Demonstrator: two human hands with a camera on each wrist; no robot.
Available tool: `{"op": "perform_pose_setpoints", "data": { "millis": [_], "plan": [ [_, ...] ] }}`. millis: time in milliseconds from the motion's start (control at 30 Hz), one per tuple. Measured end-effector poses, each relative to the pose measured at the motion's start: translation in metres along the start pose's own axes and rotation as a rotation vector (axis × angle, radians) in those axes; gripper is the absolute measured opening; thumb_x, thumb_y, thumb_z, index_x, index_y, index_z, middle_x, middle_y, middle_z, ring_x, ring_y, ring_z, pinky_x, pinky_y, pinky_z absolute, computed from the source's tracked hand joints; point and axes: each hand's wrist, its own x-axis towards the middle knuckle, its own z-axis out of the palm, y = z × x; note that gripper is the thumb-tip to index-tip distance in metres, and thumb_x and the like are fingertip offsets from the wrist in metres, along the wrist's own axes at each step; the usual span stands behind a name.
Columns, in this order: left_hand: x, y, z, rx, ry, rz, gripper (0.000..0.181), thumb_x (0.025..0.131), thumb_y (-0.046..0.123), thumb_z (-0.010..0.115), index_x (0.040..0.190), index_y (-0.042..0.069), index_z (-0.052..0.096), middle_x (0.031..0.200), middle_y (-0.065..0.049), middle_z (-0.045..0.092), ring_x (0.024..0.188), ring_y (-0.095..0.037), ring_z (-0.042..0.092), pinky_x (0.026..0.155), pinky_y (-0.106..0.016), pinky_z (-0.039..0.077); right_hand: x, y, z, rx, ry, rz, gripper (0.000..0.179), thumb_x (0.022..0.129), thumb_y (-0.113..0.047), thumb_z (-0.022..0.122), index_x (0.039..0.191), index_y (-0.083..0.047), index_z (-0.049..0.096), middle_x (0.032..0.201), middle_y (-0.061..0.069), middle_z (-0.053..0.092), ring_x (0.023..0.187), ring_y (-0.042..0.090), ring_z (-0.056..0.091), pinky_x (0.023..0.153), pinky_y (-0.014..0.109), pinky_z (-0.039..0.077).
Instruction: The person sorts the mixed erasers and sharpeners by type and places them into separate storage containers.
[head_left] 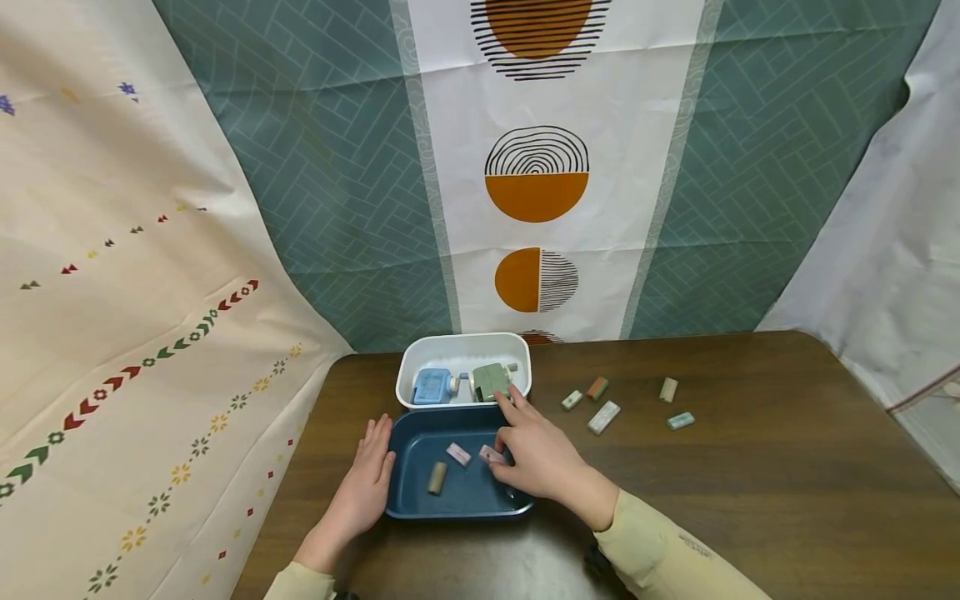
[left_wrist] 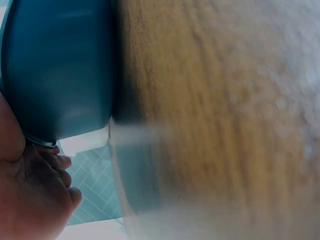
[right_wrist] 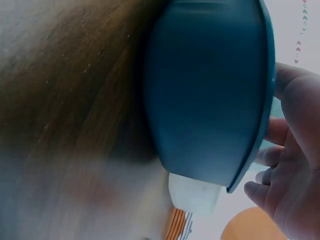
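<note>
A dark blue tray lies on the table, its high outer side filling much of both wrist views. My left hand rests along the tray's left rim with straight fingers. Reaching over the right rim, my right hand pinches a small pink block between thumb and index finger, low in the tray, its other fingers spread. Left of that, a second pink block and an olive-tan block lie on the tray floor. In the right wrist view the fingertips are hidden behind the tray wall.
Behind the tray stands a white bin holding a blue object and a green one. To the right, several small blocks lie scattered on the wooden table, among them a white block and an orange-brown block. Patterned cloths hang around.
</note>
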Motion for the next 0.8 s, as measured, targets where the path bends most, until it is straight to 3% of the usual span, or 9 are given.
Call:
{"op": "perform_pose_setpoints", "data": {
  "millis": [233,567,800],
  "plan": [
    [0.000,-0.001,0.000,0.011,-0.011,-0.013,0.056,0.114,0.006,0.044,0.163,-0.012,0.026,0.173,-0.029,0.020,0.160,-0.051,0.010,0.125,-0.071,0.013,0.009,-0.003,0.007,-0.027,-0.015,-0.006,0.022,0.093,-0.031,0.081,0.078,-0.015,0.075,0.163,0.028,0.043,0.158,0.049,0.027,0.125,0.054,0.032],
    [0.000,-0.002,0.000,0.015,-0.009,-0.017,0.056,0.114,0.006,0.044,0.164,-0.012,0.026,0.173,-0.030,0.021,0.160,-0.051,0.010,0.125,-0.071,0.014,0.025,-0.008,0.022,-0.127,-0.004,0.007,0.029,0.087,-0.033,0.083,0.068,-0.019,0.068,0.162,0.027,0.045,0.155,0.049,0.032,0.125,0.050,0.034],
    [0.001,-0.002,0.000,0.019,-0.017,-0.023,0.057,0.114,0.007,0.043,0.165,-0.010,0.024,0.173,-0.029,0.020,0.161,-0.050,0.009,0.125,-0.070,0.013,0.032,-0.014,0.024,-0.165,0.006,0.018,0.034,0.090,-0.036,0.083,0.068,-0.018,0.065,0.163,0.027,0.043,0.157,0.048,0.030,0.125,0.052,0.034]
  ]
}}
